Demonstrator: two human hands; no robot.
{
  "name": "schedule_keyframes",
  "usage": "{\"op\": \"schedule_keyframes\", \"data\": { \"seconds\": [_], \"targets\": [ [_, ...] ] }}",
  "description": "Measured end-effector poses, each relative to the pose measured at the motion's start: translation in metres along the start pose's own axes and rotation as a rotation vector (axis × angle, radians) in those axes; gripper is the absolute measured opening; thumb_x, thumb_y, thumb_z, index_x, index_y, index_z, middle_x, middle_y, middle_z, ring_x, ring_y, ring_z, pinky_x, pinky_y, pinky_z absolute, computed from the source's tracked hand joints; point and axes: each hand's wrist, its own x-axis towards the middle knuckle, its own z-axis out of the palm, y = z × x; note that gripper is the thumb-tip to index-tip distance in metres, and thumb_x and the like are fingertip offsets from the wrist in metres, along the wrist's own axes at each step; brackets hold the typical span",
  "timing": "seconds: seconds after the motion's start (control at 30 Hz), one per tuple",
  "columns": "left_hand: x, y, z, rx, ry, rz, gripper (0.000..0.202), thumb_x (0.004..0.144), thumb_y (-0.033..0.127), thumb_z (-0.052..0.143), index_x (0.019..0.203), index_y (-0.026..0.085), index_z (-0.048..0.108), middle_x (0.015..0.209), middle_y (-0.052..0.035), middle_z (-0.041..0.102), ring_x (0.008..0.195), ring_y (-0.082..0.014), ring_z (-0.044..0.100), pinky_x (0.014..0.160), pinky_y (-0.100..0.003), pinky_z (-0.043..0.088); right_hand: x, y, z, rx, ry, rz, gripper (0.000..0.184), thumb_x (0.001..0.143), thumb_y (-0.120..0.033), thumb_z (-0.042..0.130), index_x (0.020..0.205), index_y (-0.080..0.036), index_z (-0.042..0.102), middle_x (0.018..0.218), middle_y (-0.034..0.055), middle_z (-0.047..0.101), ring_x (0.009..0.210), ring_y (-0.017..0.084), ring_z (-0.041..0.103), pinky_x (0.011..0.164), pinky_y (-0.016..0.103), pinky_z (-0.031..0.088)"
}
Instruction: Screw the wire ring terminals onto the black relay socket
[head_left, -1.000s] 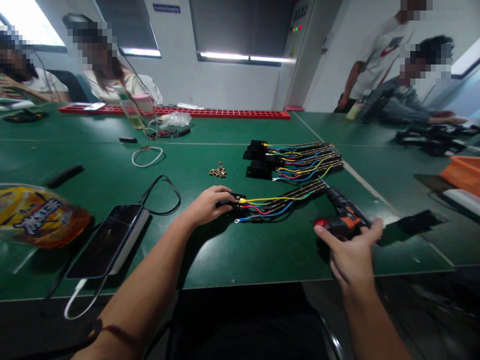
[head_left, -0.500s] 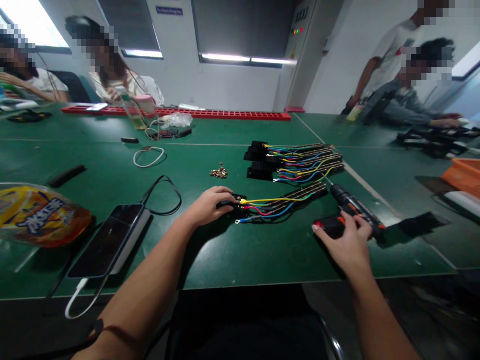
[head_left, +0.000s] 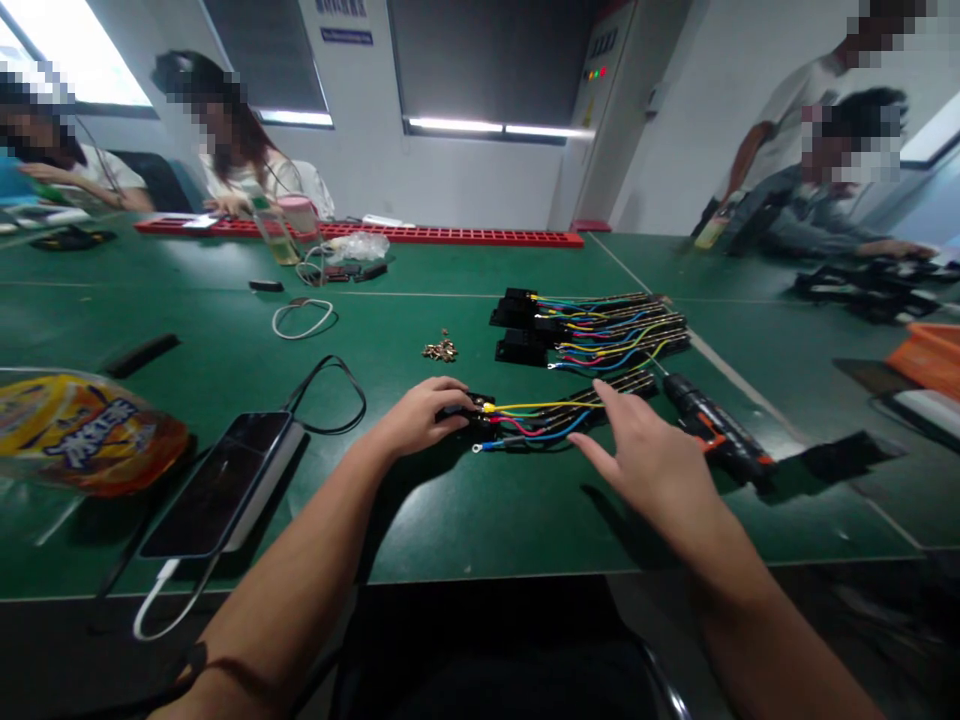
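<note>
My left hand (head_left: 424, 415) is closed around the end of a small black terminal block (head_left: 480, 412), its fingers hiding part of it. Coloured wires (head_left: 551, 420) run from that block toward the right, and a blue-sleeved ring terminal (head_left: 478, 448) lies loose in front. Over the far part of these wires hovers my right hand (head_left: 649, 440), thumb and fingers apart and nothing in it. A black and orange cordless drill (head_left: 712, 425) lies on the table just right of that hand, bit pointing away to the left. Small brass-coloured screws (head_left: 440, 349) form a pile beyond my left hand.
Several similar wired black blocks (head_left: 521, 345) lie behind. To the left are a phone (head_left: 217, 485) on a power bank, a snack bag (head_left: 90, 430) and cables. An orange bin (head_left: 926, 360) stands at far right. People sit across the green table (head_left: 420, 520).
My right hand has let go of the drill and moved left over the wires. My left hand stays on the block. The view has shifted slightly.
</note>
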Motion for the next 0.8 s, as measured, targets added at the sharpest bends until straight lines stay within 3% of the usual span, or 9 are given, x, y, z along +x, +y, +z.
{"op": "schedule_keyframes", "data": {
  "seconds": [0.17,0.3,0.4,0.5,0.6,0.8],
  "targets": [
    [-0.001,0.001,0.001,-0.004,0.004,0.021,0.021,0.091,0.024,0.062,0.112,0.023,0.066,0.123,-0.0086,0.061,0.114,-0.0235,0.059,0.101,-0.041,0.048,0.029,-0.044,0.002,-0.009,-0.078,-0.548,0.041,0.094,-0.035,0.063,0.126,-0.011,0.060,0.099,0.0143,0.068,0.083,0.024,0.063,0.066,0.031,0.042],
    [-0.002,0.000,0.003,0.014,0.040,-0.015,0.031,0.088,0.027,0.065,0.118,0.022,0.057,0.117,-0.0075,0.063,0.108,-0.0239,0.059,0.095,-0.040,0.048,0.038,-0.058,0.033,0.011,-0.163,-0.814,0.027,0.094,-0.041,0.062,0.093,-0.014,0.065,0.087,0.0102,0.068,0.074,0.020,0.060,0.063,0.031,0.035],
    [-0.003,0.000,0.005,0.019,0.052,-0.067,0.038,0.088,0.032,0.064,0.122,0.021,0.051,0.117,-0.0090,0.061,0.105,-0.0246,0.059,0.093,-0.040,0.049,0.037,-0.059,0.064,0.021,-0.104,-0.888,0.034,0.095,-0.046,0.057,0.082,-0.015,0.064,0.080,0.0093,0.066,0.075,0.021,0.058,0.064,0.033,0.032],
    [-0.004,0.000,0.006,0.023,0.046,-0.080,0.042,0.088,0.034,0.062,0.124,0.019,0.048,0.117,-0.0099,0.059,0.106,-0.0256,0.058,0.094,-0.041,0.049,0.034,-0.055,0.086,0.035,-0.053,-0.866,0.032,0.095,-0.043,0.058,0.083,-0.014,0.064,0.083,0.0104,0.065,0.079,0.022,0.057,0.067,0.034,0.031],
    [-0.005,0.001,0.007,0.030,0.051,-0.065,0.044,0.086,0.034,0.061,0.125,0.019,0.047,0.119,-0.0107,0.058,0.108,-0.0264,0.057,0.097,-0.042,0.048,0.031,-0.053,0.094,0.045,0.008,-0.836,0.024,0.096,-0.031,0.057,0.081,-0.015,0.064,0.082,0.0091,0.064,0.077,0.020,0.053,0.068,0.034,0.028],
    [-0.001,0.000,0.008,0.003,0.054,-0.082,0.041,0.092,0.042,0.053,0.124,0.016,0.051,0.117,-0.0118,0.060,0.106,-0.0266,0.056,0.096,-0.042,0.046,0.029,-0.053,0.095,0.034,0.074,-0.819,0.025,0.098,-0.017,0.050,0.078,-0.014,0.064,0.079,0.0094,0.061,0.076,0.020,0.047,0.068,0.035,0.025]
  ]
}}
